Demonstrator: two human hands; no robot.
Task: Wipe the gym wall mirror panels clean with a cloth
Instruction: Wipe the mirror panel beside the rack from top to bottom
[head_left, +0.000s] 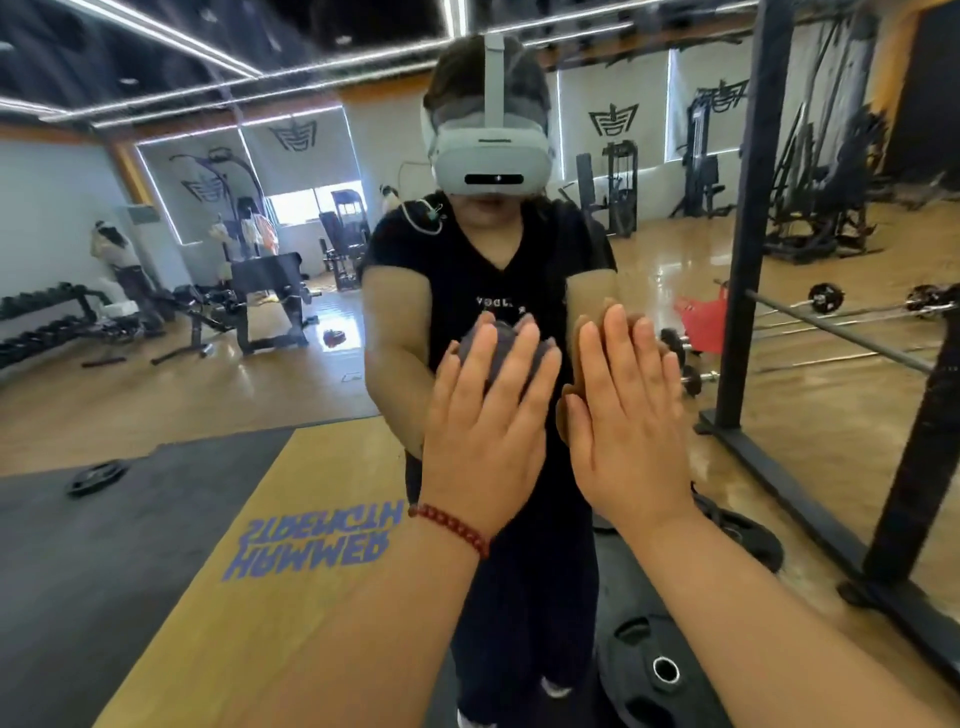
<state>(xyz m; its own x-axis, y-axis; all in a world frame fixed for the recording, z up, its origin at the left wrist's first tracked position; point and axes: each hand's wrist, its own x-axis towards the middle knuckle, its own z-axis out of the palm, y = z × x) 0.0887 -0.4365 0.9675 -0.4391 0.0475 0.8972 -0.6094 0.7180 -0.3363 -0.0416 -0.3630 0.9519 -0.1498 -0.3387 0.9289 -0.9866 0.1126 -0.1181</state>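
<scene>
1. The left hand lies flat against the mirror, fingers straight and slightly spread, with a dark grey cloth sandwiched between palm and glass. Only the cloth's upper edge peeks out between and above the fingertips. An open palm spreads pressure over the wad, which suits wiping better than a pinch would.

2. The right hand is also open, fingers straight and together, pressed on the glass just beside the left hand at its 3 o'clock. No cloth shows under it; what appears beyond its fingers is its own reflection. It looks placed to brace the body while the other hand works.

3. A red bead bracelet sits on the left wrist, at 6 o'clock from that hand.

4. The cloth sits near the centre of the panel, roughly at chest height of the reflected person.

5. At 3 o'clock a black rack upright stands close to the glass, with barbells beyond it. It will probably limit how far the wipe can sweep that way.

6. At 5 o'clock weight plates lie on the floor by the feet, a tripping risk when stepping sideways to the next panel.
</scene>
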